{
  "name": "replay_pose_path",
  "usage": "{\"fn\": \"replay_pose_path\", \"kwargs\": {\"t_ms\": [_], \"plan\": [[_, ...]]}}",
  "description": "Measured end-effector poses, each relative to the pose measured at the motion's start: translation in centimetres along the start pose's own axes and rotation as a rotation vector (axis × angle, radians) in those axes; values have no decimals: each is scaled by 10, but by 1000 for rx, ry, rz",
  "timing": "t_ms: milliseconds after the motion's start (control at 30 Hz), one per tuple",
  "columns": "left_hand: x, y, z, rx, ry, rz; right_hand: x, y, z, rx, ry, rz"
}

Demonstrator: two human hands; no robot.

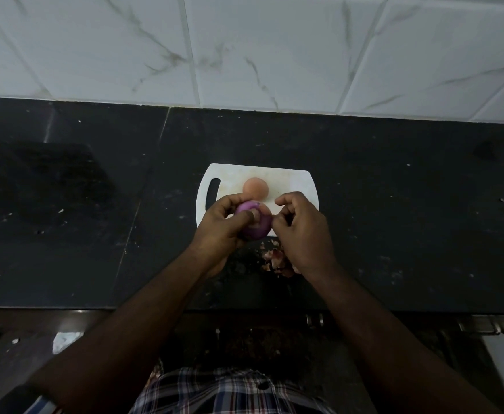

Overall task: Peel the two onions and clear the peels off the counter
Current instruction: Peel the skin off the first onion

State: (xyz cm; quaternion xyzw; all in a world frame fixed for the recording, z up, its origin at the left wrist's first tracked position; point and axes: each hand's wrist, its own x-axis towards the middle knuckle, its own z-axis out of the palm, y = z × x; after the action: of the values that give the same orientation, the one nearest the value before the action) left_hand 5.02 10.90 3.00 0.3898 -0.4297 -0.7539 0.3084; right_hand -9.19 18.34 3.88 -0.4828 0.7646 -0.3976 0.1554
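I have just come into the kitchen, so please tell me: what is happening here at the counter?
A person is peeling onions over a white plastic cutting board on a black stone counter. The left hand grips a purple, mostly peeled onion, while the right hand pinches at its skin. A second, pale brown unpeeled onion waits on the board. Loose peels lie on the counter beneath the right hand.
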Motion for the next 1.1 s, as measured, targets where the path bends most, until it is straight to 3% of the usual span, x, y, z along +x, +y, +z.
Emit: {"fn": "replay_pose_path", "kwargs": {"t_ms": [300, 600, 933, 1100], "plan": [[-3, 5, -2, -132, -14, -112, -8, 32, -12, 33, -149, 148], [-4, 0, 0, -122, -11, -160, -6, 12, -7, 423, -147, 250], [-3, 1, -9, -110, -15, -189, -4, 23, -9, 276, -114, 259], [-4, -3, -9, -44, -62, -163, -8, 5, -15, 163, -218, 40]]}}
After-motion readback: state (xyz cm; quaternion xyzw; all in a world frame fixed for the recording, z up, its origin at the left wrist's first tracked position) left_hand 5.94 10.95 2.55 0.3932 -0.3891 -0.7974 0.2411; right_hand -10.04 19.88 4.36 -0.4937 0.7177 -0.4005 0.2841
